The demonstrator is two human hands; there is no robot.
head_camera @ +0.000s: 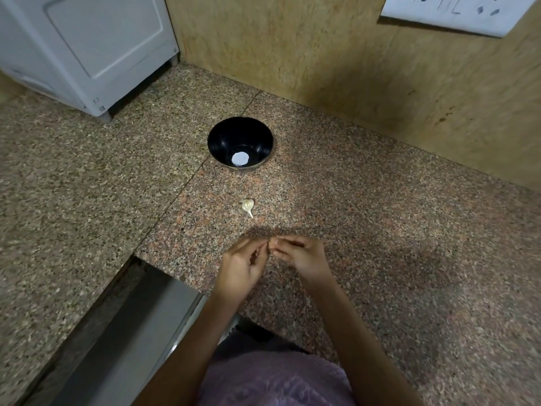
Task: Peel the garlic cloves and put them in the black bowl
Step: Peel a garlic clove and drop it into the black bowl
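A black bowl (240,143) stands on the granite counter (380,230) in the middle, with a white round patch at its bottom. A small garlic bulb (247,206) with a pointed stem lies on the counter in front of the bowl. Nearer to me, my left hand (243,269) and my right hand (301,254) meet fingertip to fingertip just above the counter. Their fingers are curled and pinch something small between them; it is hidden by the fingers, so I cannot make it out.
A white appliance (87,48) stands at the back left. A wooden wall panel (322,54) closes the back, with a white socket plate (456,13) at top right. A steel sink edge (140,326) lies at the lower left.
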